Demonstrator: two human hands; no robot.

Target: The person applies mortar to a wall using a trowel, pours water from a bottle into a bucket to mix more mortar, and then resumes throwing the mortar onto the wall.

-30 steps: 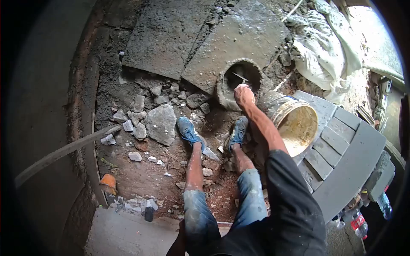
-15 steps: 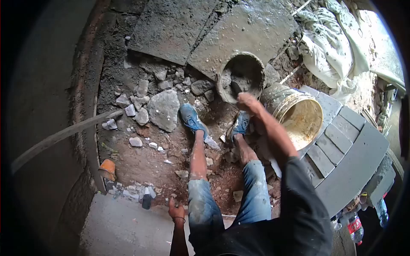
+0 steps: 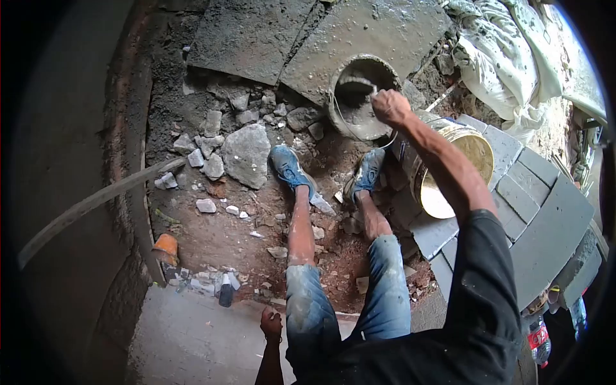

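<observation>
My right hand (image 3: 391, 106) is closed at the right rim of a mortar-crusted bucket (image 3: 332, 106). It grips what looks like a trowel (image 3: 357, 81), whose pale, curved blade shows inside; its handle is mostly hidden by the fingers. Grey wet mortar (image 3: 367, 127) lies in the bucket. Low in the view, my left hand (image 3: 271, 323) hangs beside my left knee above a pale slab (image 3: 186, 327), its fingers curled and nothing visible in them. Right of the bucket, a second, whitish bucket (image 3: 449, 183) lies tipped, partly behind my right forearm.
Rubble and a large stone (image 3: 246, 156) lie left of my shoes (image 3: 290, 168). Grey tiles (image 3: 532, 186) are stacked at the right, with white sacks (image 3: 500, 64) above. A wooden strip (image 3: 96, 205) juts in from the left. An orange cup (image 3: 166, 246) sits near the wall.
My right hand has moved up and right, from over the bucket's inside to its right rim. A pale blade now shows within. My left hand's fingers look more curled; the view has shifted slightly.
</observation>
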